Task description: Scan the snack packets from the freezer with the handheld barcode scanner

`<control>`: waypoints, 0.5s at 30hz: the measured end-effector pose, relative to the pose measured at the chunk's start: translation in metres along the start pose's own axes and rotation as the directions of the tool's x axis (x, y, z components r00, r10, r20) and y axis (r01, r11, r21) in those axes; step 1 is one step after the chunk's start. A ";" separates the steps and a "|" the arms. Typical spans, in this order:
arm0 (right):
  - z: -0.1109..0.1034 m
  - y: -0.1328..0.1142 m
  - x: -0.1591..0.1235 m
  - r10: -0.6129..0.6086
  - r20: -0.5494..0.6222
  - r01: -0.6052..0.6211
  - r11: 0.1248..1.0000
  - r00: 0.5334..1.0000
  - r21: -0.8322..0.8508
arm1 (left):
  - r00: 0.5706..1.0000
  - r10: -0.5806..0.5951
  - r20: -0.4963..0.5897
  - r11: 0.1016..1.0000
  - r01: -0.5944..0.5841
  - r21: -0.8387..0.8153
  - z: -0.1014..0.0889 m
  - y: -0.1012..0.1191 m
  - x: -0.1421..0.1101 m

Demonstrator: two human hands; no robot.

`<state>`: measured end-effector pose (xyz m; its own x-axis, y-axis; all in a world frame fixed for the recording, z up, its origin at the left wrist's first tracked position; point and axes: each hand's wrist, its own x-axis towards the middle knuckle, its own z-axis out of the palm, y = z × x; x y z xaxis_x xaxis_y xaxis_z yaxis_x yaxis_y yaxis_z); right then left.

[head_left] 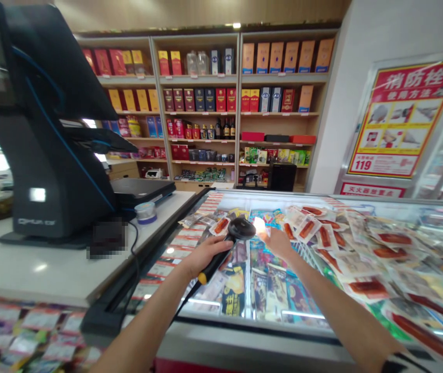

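My left hand (210, 254) is wrapped round the handle of a black barcode scanner (242, 228) with a yellow end. The scanner's head points right, towards my right hand (277, 242). Between the closed fingers of that hand is a small item (260, 226), washed out white by bright light, so its kind is hidden. Both hands are above the glass top of a chest freezer (249, 280), through which packets of frozen goods show. Vacuum-packed sausages (324, 235) lie in a spread on the glass to the right of my right hand.
On the white counter (66, 277) at left stand a black checkout terminal (58, 171), a weighing plate (143, 189) and a small round tub (145, 213). A cable hangs over the counter's edge. Shelves (200, 114) of boxed goods fill the back; a red sign (405, 119) hangs right.
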<state>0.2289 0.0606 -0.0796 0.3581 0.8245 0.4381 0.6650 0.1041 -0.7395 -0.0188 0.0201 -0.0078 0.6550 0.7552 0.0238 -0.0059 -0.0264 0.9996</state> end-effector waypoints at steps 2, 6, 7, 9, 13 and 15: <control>0.001 0.003 -0.006 0.062 -0.104 -0.047 0.990 0.993 0.135 | 0.999 -0.026 -0.030 0.999 0.025 -0.035 0.005 -0.003 -0.001; -0.008 0.008 -0.011 0.222 -0.266 -0.107 0.915 0.938 0.388 | 0.997 -0.059 -0.048 0.995 0.055 -0.088 0.017 -0.009 0.001; -0.011 0.008 -0.011 0.249 -0.278 -0.106 0.890 0.928 0.443 | 0.997 -0.058 -0.041 0.994 0.054 -0.094 0.020 -0.010 0.002; -0.017 0.008 -0.011 0.306 -0.253 -0.095 0.789 0.918 0.607 | 0.999 -0.044 -0.025 0.994 0.042 -0.101 0.026 -0.012 0.006; -0.024 0.007 -0.014 0.426 -0.082 -0.102 0.392 0.901 0.914 | 0.999 -0.051 -0.013 0.992 0.049 -0.114 0.036 -0.013 0.014; -0.027 0.006 -0.015 0.444 -0.049 -0.108 0.320 0.895 0.941 | 0.998 -0.065 -0.013 0.991 0.063 -0.116 0.037 -0.012 0.015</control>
<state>0.2452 0.0340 -0.0774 0.6476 0.7568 0.0886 -0.4423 0.4680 -0.7650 0.0192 0.0075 -0.0202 0.6442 0.7638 -0.0406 -0.0523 0.0970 0.9939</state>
